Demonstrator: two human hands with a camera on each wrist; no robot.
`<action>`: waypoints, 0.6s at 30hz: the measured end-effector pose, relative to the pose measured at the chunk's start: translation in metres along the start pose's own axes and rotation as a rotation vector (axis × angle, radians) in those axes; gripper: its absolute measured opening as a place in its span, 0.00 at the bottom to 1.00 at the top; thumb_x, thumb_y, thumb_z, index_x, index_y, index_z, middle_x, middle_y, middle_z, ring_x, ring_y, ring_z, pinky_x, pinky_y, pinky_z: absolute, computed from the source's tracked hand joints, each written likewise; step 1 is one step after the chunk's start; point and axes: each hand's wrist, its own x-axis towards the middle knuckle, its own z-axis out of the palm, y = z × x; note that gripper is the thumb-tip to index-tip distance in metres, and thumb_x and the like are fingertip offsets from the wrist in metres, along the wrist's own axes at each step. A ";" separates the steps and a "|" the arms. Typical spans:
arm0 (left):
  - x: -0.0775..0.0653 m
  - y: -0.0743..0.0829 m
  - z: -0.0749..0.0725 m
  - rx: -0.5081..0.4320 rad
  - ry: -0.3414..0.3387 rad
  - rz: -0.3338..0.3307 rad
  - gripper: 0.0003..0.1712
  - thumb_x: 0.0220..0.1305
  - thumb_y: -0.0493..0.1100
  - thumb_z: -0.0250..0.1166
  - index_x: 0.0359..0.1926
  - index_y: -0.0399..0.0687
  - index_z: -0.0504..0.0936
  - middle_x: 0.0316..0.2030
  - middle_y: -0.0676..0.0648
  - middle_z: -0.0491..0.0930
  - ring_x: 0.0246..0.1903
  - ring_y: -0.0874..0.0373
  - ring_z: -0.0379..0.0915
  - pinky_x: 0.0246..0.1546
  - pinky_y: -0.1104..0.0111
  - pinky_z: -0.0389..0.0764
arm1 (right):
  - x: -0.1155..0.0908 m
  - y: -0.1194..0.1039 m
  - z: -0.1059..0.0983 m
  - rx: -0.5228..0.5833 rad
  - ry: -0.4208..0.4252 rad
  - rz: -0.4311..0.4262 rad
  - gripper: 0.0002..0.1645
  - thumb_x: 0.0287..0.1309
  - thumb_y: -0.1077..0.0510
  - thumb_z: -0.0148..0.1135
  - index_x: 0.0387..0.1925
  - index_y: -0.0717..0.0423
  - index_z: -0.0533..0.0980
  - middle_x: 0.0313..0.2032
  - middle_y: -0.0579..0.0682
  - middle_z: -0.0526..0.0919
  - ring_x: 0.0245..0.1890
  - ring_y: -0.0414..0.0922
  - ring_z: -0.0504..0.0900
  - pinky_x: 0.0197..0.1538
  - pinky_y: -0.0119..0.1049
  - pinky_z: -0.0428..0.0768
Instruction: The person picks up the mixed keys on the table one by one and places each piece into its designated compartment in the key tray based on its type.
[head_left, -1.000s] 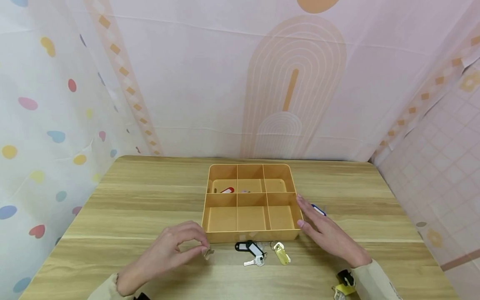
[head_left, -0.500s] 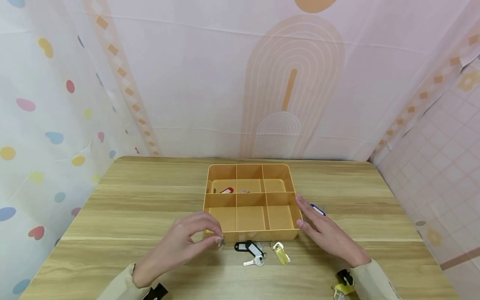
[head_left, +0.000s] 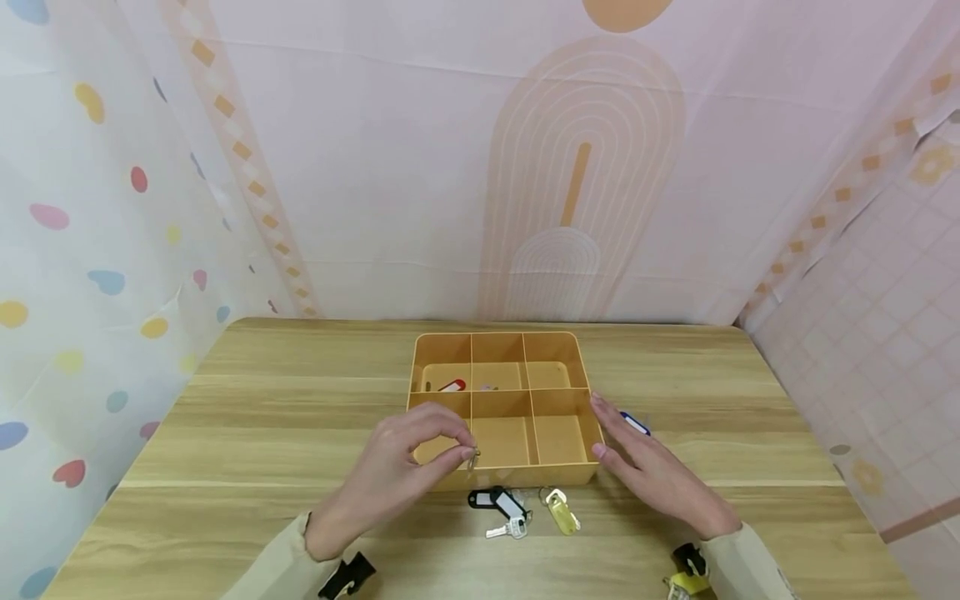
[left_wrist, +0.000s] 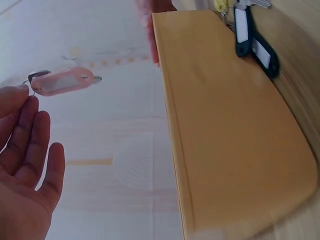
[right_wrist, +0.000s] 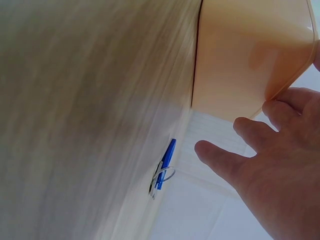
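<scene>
My left hand [head_left: 393,475] pinches the ring of a keychain with a pink key tag [left_wrist: 65,81] between thumb and fingertips, above the front left of the orange six-compartment box [head_left: 525,476]. A key on that ring is mostly hidden in the left wrist view. With fingers extended, my right hand [head_left: 660,483] touches the box's right side. Inside the back left compartment lies a red key tag [head_left: 453,386]. Something small and pinkish [head_left: 488,387] shows in the back middle one. In front of the box lie black key tags [head_left: 510,504] with a silver key [head_left: 507,527], beside a yellow key tag [head_left: 562,515].
To the right of the box, beyond my right hand, lies a blue key tag [head_left: 636,422] with a ring. Near my right sleeve is another yellow key tag [head_left: 688,581]. A wooden table [head_left: 300,400] holds everything, with a patterned curtain [head_left: 405,167] behind.
My left hand has moved right and up with the keychain, from the table beside the box to above its front left edge. The right hand stays on the box's side.
</scene>
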 end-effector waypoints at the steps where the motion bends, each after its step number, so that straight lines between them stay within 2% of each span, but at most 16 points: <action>1: 0.002 0.001 0.001 0.000 0.005 -0.010 0.14 0.56 0.28 0.75 0.40 0.49 0.87 0.38 0.53 0.87 0.41 0.58 0.84 0.49 0.71 0.83 | 0.000 0.000 0.000 0.001 -0.001 0.000 0.39 0.81 0.46 0.49 0.83 0.48 0.49 0.81 0.54 0.51 0.79 0.57 0.52 0.75 0.64 0.58; 6: 0.013 0.002 0.010 -0.007 0.035 -0.044 0.13 0.56 0.29 0.75 0.40 0.48 0.88 0.38 0.53 0.88 0.41 0.58 0.84 0.56 0.68 0.81 | 0.001 0.002 0.000 0.003 -0.003 -0.005 0.39 0.81 0.46 0.49 0.83 0.49 0.48 0.81 0.54 0.50 0.79 0.58 0.52 0.75 0.64 0.57; 10: 0.021 0.002 0.017 -0.023 0.061 -0.027 0.12 0.56 0.28 0.75 0.39 0.46 0.88 0.36 0.53 0.88 0.41 0.57 0.85 0.55 0.65 0.82 | 0.001 0.001 0.000 0.001 -0.001 -0.010 0.39 0.81 0.47 0.49 0.83 0.50 0.49 0.82 0.52 0.50 0.79 0.58 0.53 0.75 0.63 0.57; 13: 0.028 0.001 0.023 -0.028 0.072 -0.020 0.11 0.56 0.28 0.75 0.39 0.45 0.88 0.36 0.51 0.88 0.41 0.55 0.85 0.49 0.64 0.85 | 0.000 0.001 0.000 -0.003 0.001 -0.010 0.39 0.81 0.47 0.49 0.83 0.50 0.49 0.82 0.51 0.50 0.79 0.57 0.53 0.75 0.62 0.57; 18: 0.043 0.002 0.027 0.000 0.048 -0.064 0.08 0.59 0.30 0.74 0.39 0.44 0.87 0.37 0.50 0.88 0.40 0.58 0.85 0.44 0.64 0.85 | 0.000 0.001 0.001 -0.008 0.008 -0.012 0.39 0.81 0.46 0.49 0.83 0.51 0.50 0.81 0.52 0.51 0.79 0.59 0.54 0.75 0.63 0.58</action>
